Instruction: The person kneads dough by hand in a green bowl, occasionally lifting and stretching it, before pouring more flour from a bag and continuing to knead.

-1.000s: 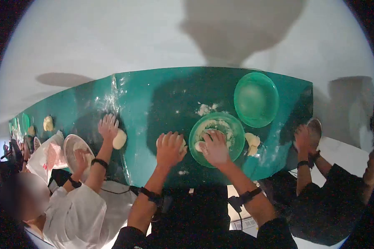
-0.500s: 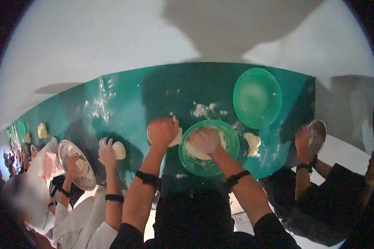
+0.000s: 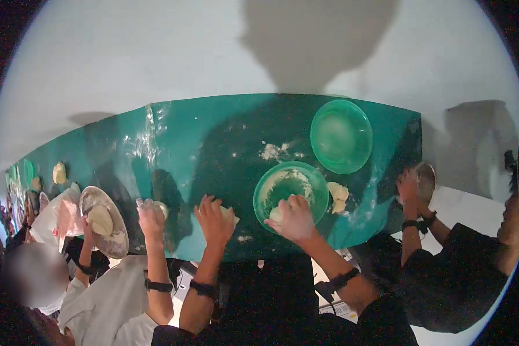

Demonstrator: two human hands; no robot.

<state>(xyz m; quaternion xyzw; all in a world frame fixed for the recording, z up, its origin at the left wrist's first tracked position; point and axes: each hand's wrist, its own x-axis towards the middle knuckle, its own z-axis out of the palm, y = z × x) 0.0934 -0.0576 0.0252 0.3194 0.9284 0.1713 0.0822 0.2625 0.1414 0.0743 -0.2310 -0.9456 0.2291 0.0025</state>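
Near the front edge of the surface [image 3: 181, 173], the left hand [image 3: 214, 221] lies with its fingers spread over a pale dough piece [image 3: 231, 217]. To its right, the right hand [image 3: 296, 220] reaches over the front rim of a green bowl [image 3: 319, 187], its fingers curled around a dough ball [image 3: 277, 215]; flour coats the bowl's inside. A loose dough lump [image 3: 338, 197] sits just beside the bowl, towards the surface's right edge, where a co-worker's hands [image 3: 407, 185] meet another bowl [image 3: 427, 183]. Towards the left end, another person's hand [image 3: 150, 221] touches a round of dough [image 3: 164, 209]. Beyond the green bowl lies scattered flour [image 3: 274, 151], and a second green bowl [image 3: 341, 137] stands near the far right corner.
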